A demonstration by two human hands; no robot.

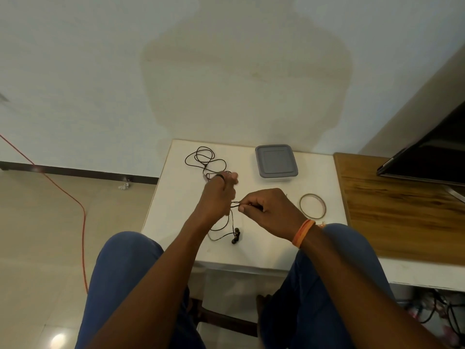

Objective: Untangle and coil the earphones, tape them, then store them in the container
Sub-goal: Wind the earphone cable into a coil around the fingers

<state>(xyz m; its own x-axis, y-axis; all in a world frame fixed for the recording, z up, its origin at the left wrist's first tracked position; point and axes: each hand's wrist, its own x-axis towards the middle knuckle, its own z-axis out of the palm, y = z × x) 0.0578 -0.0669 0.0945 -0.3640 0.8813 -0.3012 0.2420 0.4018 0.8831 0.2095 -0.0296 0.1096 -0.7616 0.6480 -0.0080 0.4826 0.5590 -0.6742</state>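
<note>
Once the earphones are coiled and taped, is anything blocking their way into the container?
Yes: the grey lid is on the container at the table's far side. The path there looks free; the tape roll lies off to the right.

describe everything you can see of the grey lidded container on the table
The container is a shallow, squarish box with rounded corners and looks like plastic. Its grey lid has a raised square panel in the middle and sits closed on a paler base. It rests flat near the far edge of the white table, beyond the tape roll. Neither hand touches it.
</note>
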